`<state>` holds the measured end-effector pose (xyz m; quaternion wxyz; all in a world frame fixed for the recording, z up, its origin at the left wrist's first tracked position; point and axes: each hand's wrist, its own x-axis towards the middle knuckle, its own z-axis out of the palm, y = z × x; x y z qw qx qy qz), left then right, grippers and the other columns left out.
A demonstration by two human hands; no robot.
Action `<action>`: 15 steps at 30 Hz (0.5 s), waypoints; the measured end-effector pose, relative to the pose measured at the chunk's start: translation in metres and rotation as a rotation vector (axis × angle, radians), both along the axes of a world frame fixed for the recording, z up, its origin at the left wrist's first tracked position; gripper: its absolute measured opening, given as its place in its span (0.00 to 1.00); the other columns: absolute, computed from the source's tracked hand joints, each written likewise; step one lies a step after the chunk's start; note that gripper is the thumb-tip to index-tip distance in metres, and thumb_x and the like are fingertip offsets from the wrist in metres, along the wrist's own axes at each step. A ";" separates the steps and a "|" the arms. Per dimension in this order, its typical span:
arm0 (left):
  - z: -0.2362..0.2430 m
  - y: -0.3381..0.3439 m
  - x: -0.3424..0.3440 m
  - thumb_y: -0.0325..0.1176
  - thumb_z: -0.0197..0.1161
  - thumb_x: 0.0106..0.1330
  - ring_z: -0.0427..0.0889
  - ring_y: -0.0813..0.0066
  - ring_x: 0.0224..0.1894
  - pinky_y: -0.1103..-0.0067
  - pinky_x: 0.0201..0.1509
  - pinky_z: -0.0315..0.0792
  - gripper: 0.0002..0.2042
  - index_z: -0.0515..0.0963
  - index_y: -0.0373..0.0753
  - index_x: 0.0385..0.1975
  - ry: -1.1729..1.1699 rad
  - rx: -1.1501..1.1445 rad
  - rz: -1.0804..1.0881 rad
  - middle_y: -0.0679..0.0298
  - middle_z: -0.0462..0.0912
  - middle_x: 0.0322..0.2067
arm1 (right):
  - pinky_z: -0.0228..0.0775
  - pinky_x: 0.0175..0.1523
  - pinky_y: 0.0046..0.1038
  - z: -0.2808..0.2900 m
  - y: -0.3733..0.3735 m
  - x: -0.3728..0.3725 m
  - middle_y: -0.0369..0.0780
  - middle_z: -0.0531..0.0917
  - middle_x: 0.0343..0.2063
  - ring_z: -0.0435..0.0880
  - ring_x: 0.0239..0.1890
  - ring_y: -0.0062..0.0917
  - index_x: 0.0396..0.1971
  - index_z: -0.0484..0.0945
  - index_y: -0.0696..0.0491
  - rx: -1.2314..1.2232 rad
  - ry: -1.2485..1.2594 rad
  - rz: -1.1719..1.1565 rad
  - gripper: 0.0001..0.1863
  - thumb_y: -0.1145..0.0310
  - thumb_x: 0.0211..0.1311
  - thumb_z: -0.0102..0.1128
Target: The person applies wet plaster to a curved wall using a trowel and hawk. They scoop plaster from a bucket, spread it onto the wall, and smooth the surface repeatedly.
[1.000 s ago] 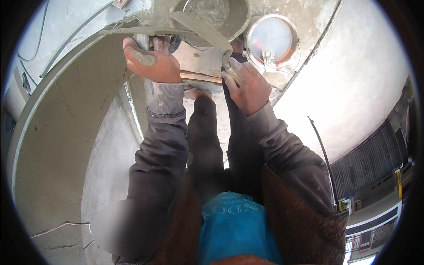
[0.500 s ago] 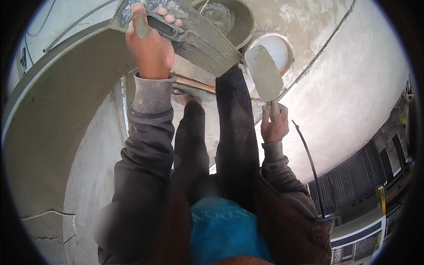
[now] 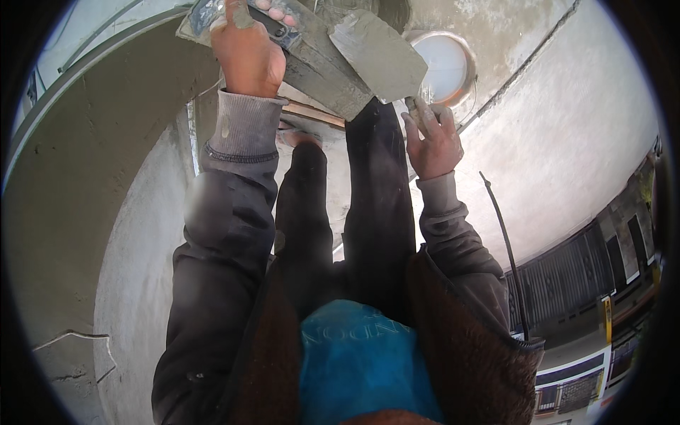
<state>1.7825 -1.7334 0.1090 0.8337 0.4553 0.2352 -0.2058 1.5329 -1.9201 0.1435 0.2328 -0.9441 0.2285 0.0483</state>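
Observation:
My left hand (image 3: 249, 58) is wrapped round the handle of a long, flat plastering float (image 3: 322, 74), grey with mortar. My right hand (image 3: 435, 142) grips a trowel (image 3: 382, 58) by its short handle. The trowel's broad, mortar-smeared blade lies over the float's right part in this view; whether the two touch, I cannot tell. Grey mortar coats my left thumb. Behind the blade, a mortar tub (image 3: 394, 14) is mostly hidden. To the right of the blade stands a round bucket (image 3: 470, 71) holding pale, cloudy liquid.
On the left curves a wall with wet grey plaster (image 3: 78, 184). A thin bent wire (image 3: 85, 333) sticks out lower left. A dark rod (image 3: 506, 241) rises at the right. A wooden strip (image 3: 315, 112) lies near my feet. Beyond, at the right, is a dark gate (image 3: 559, 269).
My right hand has moved up and left, carrying the trowel from beside the float, in front of the bucket, to over the float. My left hand has shifted slightly up with the float.

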 end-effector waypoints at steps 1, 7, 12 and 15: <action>0.006 0.000 0.002 0.39 0.50 0.76 0.69 0.68 0.34 0.66 0.44 0.70 0.08 0.64 0.44 0.44 0.019 -0.063 0.000 0.62 0.68 0.33 | 0.74 0.37 0.35 0.000 0.004 0.006 0.38 0.80 0.37 0.82 0.35 0.34 0.50 0.81 0.50 0.052 -0.035 -0.068 0.21 0.66 0.55 0.72; 0.018 -0.004 -0.010 0.45 0.47 0.75 0.67 0.70 0.28 0.64 0.42 0.69 0.13 0.64 0.40 0.42 -0.026 -0.131 0.580 0.64 0.66 0.28 | 0.76 0.36 0.33 0.028 0.037 -0.002 0.39 0.79 0.36 0.83 0.33 0.35 0.49 0.81 0.52 0.252 -0.080 -0.151 0.19 0.64 0.57 0.68; 0.037 -0.012 -0.013 0.42 0.38 0.78 0.67 0.68 0.32 0.59 0.47 0.70 0.13 0.62 0.38 0.45 0.193 -0.203 0.858 0.63 0.66 0.32 | 0.76 0.33 0.32 0.002 0.061 -0.003 0.36 0.79 0.34 0.83 0.30 0.31 0.47 0.82 0.49 0.296 -0.155 0.002 0.18 0.65 0.55 0.70; 0.044 -0.009 -0.013 0.42 0.38 0.74 0.66 0.70 0.29 0.65 0.41 0.70 0.13 0.62 0.37 0.41 0.196 -0.088 0.863 0.63 0.65 0.28 | 0.76 0.33 0.32 -0.013 0.057 0.008 0.36 0.78 0.32 0.83 0.30 0.30 0.46 0.82 0.48 0.214 -0.191 0.060 0.17 0.66 0.54 0.70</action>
